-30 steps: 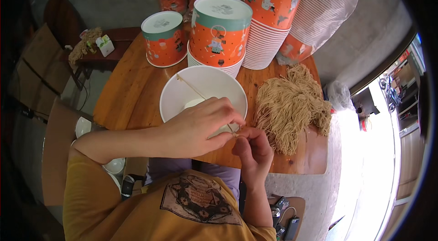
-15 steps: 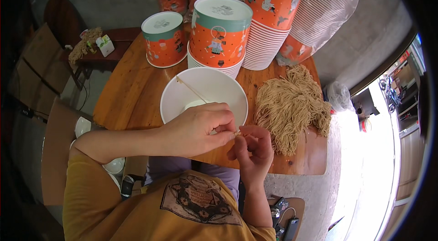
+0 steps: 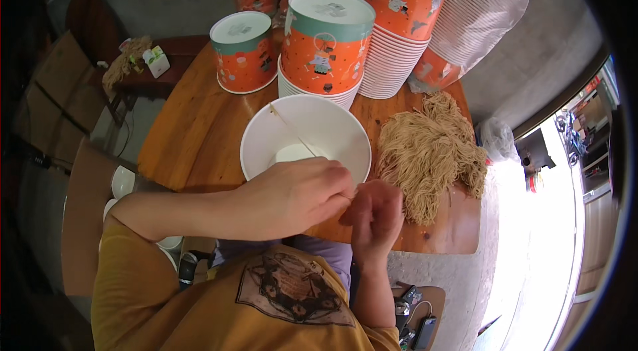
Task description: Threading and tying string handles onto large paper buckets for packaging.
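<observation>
A white paper bucket (image 3: 345,132) stands with its mouth toward me at the table's near edge. From a spot near its far-left rim, a thin tan cord (image 3: 292,130) stretches across the opening and passes behind my left hand (image 3: 309,195). That hand is closed, its fingers pinching the cord. Right beside it, my right hand (image 3: 377,218) is also closed, fingers curled, and a short bit of cord shows between the two. The exact grip of the right fingertips is blurred and partly hidden. A heap of tan cords (image 3: 428,155) lies on the table to the right.
Beyond the bucket, orange-and-green paper buckets stand upside down: a single one (image 3: 244,59), a stack (image 3: 327,42) and a taller stack (image 3: 405,2). Plastic-wrapped stacks (image 3: 475,12) line the wall. On the left, a carton (image 3: 83,218) holds white buckets (image 3: 122,182).
My left hand has turned over, its fingers now folded in toward the right hand. The right fingers have curled tighter. The whole view has shifted slightly.
</observation>
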The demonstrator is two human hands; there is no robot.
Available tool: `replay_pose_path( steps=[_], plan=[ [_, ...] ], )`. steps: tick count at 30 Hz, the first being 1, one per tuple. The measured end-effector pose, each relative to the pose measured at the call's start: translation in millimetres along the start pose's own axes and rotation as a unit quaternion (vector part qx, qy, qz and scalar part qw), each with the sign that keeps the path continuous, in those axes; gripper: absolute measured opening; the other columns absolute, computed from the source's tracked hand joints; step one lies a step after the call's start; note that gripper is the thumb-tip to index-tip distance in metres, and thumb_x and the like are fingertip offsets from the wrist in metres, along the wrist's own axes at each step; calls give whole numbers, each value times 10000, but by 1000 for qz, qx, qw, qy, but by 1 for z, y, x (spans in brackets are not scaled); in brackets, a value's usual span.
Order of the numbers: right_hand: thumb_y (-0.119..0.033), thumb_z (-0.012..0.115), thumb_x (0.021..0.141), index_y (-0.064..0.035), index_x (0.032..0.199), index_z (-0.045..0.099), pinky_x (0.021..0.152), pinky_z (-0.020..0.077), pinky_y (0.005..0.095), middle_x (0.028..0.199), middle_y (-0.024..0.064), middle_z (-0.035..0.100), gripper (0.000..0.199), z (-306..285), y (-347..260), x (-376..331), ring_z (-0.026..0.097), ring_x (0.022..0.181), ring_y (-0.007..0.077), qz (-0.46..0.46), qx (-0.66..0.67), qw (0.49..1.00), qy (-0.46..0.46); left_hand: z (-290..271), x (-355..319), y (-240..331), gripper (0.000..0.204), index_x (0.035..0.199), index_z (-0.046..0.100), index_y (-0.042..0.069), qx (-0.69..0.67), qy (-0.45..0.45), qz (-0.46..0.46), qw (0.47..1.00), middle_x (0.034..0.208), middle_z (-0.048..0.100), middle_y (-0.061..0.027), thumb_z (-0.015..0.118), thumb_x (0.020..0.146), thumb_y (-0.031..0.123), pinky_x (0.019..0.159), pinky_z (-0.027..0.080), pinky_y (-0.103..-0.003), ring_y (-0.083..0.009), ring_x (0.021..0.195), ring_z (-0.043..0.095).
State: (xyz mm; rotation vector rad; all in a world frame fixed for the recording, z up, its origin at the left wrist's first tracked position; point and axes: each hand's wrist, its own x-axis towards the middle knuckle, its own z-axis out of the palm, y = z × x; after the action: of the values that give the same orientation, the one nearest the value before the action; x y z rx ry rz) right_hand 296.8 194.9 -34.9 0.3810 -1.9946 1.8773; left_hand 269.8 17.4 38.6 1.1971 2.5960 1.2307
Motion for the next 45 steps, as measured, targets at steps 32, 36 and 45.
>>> replay_pose_path(
  steps=[32, 36, 45],
  plan=[
    [-145, 648, 865, -78, 862, 573, 634, 498, 420, 817, 82, 566, 101, 35, -35, 79, 619, 745, 301, -139, -329, 890, -284, -7, -42, -30, 115, 838, 553, 45, 115, 156, -69, 979, 843, 585, -104, 612, 842, 143, 925, 386, -413, -300, 876, 585],
    [-132, 645, 860, -76, 866, 571, 630, 497, 421, 804, 88, 559, 93, 37, -34, 75, 607, 753, 310, -151, -360, 889, -241, -10, -44, -31, 101, 805, 530, 50, 131, 164, -32, 977, 825, 573, -92, 617, 771, 90, 933, 377, -408, -294, 879, 567],
    [-60, 652, 835, -59, 874, 556, 650, 474, 415, 802, 95, 559, 104, 38, -22, 80, 575, 769, 301, -201, -356, 908, -97, -20, -65, -34, 163, 891, 551, 37, 93, 86, 87, 988, 875, 535, -101, 608, 738, 39, 1002, 356, -447, -286, 913, 546]
  ],
)
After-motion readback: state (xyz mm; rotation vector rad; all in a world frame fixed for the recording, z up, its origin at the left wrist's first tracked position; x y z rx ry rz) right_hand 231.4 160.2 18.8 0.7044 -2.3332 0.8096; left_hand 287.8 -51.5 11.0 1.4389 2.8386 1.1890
